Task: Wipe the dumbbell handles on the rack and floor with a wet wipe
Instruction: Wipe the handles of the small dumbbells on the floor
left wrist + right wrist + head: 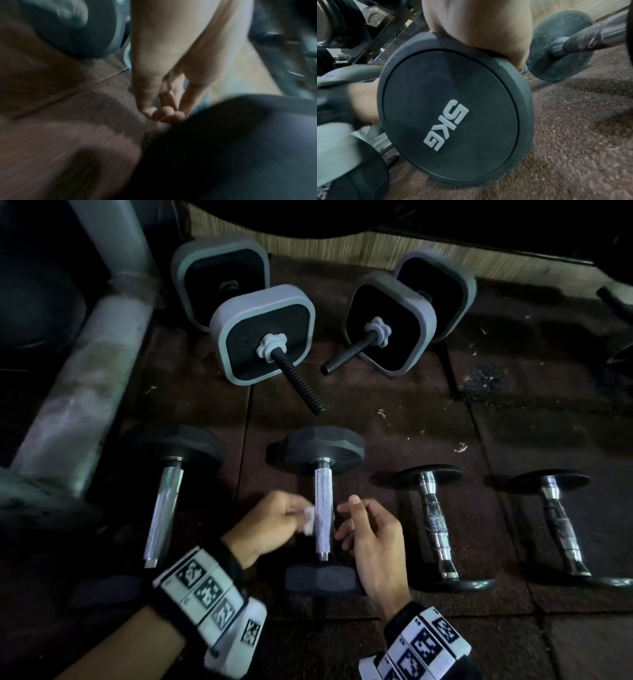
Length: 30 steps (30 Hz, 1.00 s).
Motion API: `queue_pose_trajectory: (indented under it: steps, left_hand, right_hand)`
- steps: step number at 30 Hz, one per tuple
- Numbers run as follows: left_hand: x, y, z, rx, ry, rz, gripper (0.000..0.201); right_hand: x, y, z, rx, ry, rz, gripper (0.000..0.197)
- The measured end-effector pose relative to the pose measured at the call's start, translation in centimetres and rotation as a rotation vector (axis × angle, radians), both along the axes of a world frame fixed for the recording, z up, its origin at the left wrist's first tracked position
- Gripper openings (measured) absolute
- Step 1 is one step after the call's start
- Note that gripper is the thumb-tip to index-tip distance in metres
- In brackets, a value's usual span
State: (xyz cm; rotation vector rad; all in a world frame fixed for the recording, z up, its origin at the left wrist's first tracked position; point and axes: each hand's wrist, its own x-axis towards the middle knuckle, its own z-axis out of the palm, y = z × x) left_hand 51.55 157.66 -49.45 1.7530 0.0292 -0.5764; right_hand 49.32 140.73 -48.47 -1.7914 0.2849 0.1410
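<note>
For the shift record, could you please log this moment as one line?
left hand holds wet wipe beside 5KG dumbbell handle | right hand open, alongside | floor

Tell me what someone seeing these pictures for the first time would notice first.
Two hands at the bottom centre flank a knurled dumbbell handle: the left hand pinches a white wet wipe beside it, while the right hand hovers loosely curled. In the right wrist view that dumbbell's end plate reads 5KG. Behind stand two square-plated dumbbells.
</note>
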Motion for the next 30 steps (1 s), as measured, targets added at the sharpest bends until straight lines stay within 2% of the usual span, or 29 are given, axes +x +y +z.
queue_pose_trajectory:
  steps: [3, 7, 9, 12, 14, 16, 18, 21, 23, 26, 30]
  left_hand:
    - [3.1, -0.3, 1.0, 0.009, -0.084, 0.139, 0.024]
    - [3.5, -0.5, 0.0, 0.038, -0.069, 0.147, 0.024]
    - [1.7, -0.5, -1.1, 0.049, -0.041, 0.088, 0.025]
    - [-1.5, -0.2, -2.5, -0.001, 0.092, -0.095, 0.018]
    - [-1.9, -0.1, -2.8, -0.036, 0.151, -0.133, 0.016]
    - [-0.7, -0.3, -2.3, -0.045, 0.124, -0.045, 0.017]
    - [1.2, -0.7, -1.3, -0.024, 0.037, 0.106, 0.027]
    - [3.0, -1.3, -0.1, -0.049, -0.098, 0.248, 0.027]
    - [2.5, -1.2, 0.1, -0.011, -0.117, 0.248, 0.028]
    - [0.9, -0.2, -1.1, 0.118, -0.121, 0.153, 0.022]
    - [0.6, -0.7, -1.4, 0.120, -0.130, 0.177, 0.021]
  right_hand:
    - [0.1, 0.0, 0.1, 0.002, 0.005, 0.002, 0.032]
    - [0.0, 0.0, 0.0, -0.011, 0.001, 0.004, 0.031]
    - [0.1, 0.0, 0.0, -0.005, 0.002, 0.002, 0.031]
    - [0.0, 0.0, 0.0, 0.008, 0.008, 0.000, 0.030]
    - [0.0, 0.1, 0.1, 0.005, 0.009, 0.004, 0.030]
    - [0.0, 0.0, 0.2, 0.003, 0.003, 0.003, 0.031]
    - [0.0, 0.0, 0.1, -0.015, -0.012, 0.006, 0.032]
    - [0.0, 0.0, 0.0, -0.029, -0.015, -0.003, 0.031]
    - [0.0, 0.0, 0.0, -0.033, -0.014, -0.006, 0.031]
    - [-0.1, 0.0, 0.2, -0.038, -0.017, -0.004, 0.032]
    - [-0.1, 0.1, 0.3, -0.065, -0.015, -0.019, 0.033]
